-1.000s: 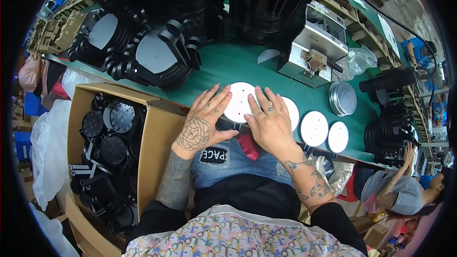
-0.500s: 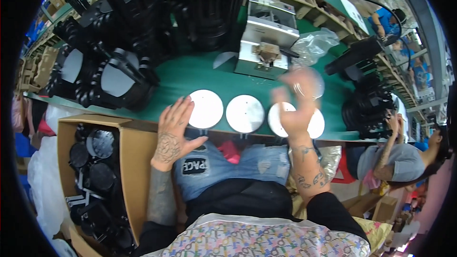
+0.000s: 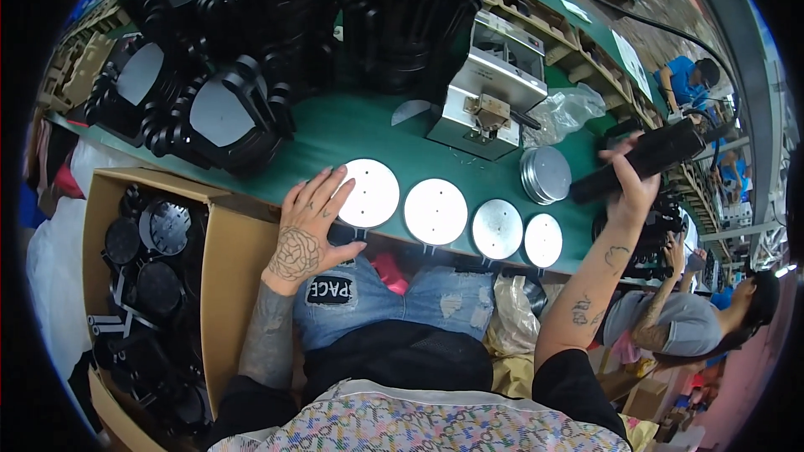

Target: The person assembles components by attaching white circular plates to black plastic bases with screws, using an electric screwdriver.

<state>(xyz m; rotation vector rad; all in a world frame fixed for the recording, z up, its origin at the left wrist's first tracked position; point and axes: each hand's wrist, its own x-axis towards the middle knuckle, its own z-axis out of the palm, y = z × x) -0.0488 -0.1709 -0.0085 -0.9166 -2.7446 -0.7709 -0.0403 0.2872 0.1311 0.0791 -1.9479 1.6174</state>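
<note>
Green worktop (image 3: 322, 138) spreads through a crowded workshop, and along its near edge, closer to the wearer than the silver machine (image 3: 496, 77), four round pale discs (image 3: 435, 216) lie in one row, set apart from each other. On the near left of the machine, the left hand (image 3: 303, 234) is open and flat, fingers spread, fingertips touching the rim of the leftmost disc. To the right of the machine, the right hand (image 3: 636, 188) is raised against one black cylindrical tool (image 3: 663, 151); the tool hides part of the hand, so I cannot tell whether the fingers are closed on it. One stack of silver discs (image 3: 550, 174) stands just to the machine's near right, its layers too fine to count. One crumpled clear bag (image 3: 571, 113) lies just right of the machine, and one grey half-round piece (image 3: 409, 112) just left. Farther left of it, two black frames (image 3: 222, 115) with flat grey tops stand foremost, taller black stacks (image 3: 398, 33) behind. One open cardboard box (image 3: 234, 276) of black parts (image 3: 157, 286) sits well to the machine's near left. At least two other people are to its right, one in a grey shirt (image 3: 699, 318), one in blue (image 3: 685, 79)
</note>
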